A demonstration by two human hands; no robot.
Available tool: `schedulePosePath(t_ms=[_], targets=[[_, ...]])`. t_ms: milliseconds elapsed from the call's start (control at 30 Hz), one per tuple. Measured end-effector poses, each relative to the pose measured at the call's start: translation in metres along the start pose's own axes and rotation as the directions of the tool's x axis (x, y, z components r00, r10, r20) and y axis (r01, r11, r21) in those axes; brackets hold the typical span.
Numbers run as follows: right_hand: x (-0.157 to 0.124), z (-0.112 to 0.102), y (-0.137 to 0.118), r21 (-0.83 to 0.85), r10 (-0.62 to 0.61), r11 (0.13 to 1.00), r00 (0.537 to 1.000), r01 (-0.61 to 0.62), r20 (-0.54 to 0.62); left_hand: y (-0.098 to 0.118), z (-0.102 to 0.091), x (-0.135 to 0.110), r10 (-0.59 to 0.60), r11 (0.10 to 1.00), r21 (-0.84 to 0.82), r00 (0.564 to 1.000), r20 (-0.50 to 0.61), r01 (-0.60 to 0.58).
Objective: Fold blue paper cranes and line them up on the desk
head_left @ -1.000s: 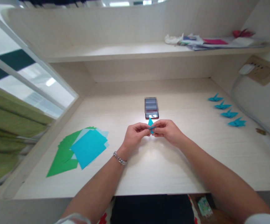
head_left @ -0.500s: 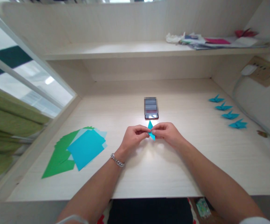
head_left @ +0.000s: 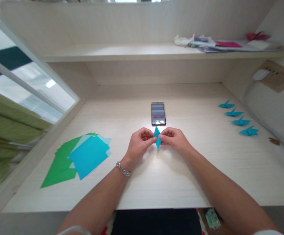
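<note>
Between my two hands is a piece of folded blue paper [head_left: 157,138], a narrow diamond standing lengthwise just above the desk. My left hand [head_left: 141,142] pinches its left side with thumb and fingers. On the other side, my right hand [head_left: 173,138] grips the right edge, thumb toward me. Just beyond the paper a phone [head_left: 158,121] lies on the desk, its screen blurred. Several finished blue paper cranes [head_left: 241,121] sit in a slanting row at the right.
Blue paper sheets [head_left: 90,156] overlap green sheets [head_left: 58,169] on the left of the desk [head_left: 181,182]. A shelf [head_left: 132,54] bearing papers [head_left: 230,45] runs across the back. At right, a charger cable [head_left: 257,119] hangs from a wall socket [head_left: 276,76].
The folded paper has turned from a slight tilt to nearly straight, and its broad face shows more. My left fingers have curled back from its front. Both hands stay in place.
</note>
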State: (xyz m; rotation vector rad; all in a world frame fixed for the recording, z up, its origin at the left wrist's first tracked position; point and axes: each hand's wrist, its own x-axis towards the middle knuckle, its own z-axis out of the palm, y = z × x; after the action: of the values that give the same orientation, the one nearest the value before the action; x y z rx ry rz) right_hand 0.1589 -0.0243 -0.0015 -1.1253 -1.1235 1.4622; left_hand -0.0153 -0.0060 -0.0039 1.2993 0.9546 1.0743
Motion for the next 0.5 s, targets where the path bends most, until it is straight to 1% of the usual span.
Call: schedulePosePath(t_ms=[167, 333, 500], targets=[[0.0007, 0.0013, -0.0001, 0.016, -0.015, 1.000, 1.000, 0.015, -0.027, 0.0023, 0.0013, -0.0013, 0.011, 1.000, 0.002, 1.000, -0.002, -0.011], [0.0027, -0.0005, 0.0024, 0.002, -0.046, 0.999, 0.999, 0.046, -0.022, 0.0038, 0.0017, -0.0016, 0.014, 1.000, 0.013, 1.000, 0.003, -0.014], [0.0024, -0.0014, 0.0045, -0.051, -0.073, 0.996, 0.997, 0.073, -0.010, 0.0021, 0.0019, -0.0009, -0.003, 0.999, -0.045, 1.000, 0.014, 0.004]])
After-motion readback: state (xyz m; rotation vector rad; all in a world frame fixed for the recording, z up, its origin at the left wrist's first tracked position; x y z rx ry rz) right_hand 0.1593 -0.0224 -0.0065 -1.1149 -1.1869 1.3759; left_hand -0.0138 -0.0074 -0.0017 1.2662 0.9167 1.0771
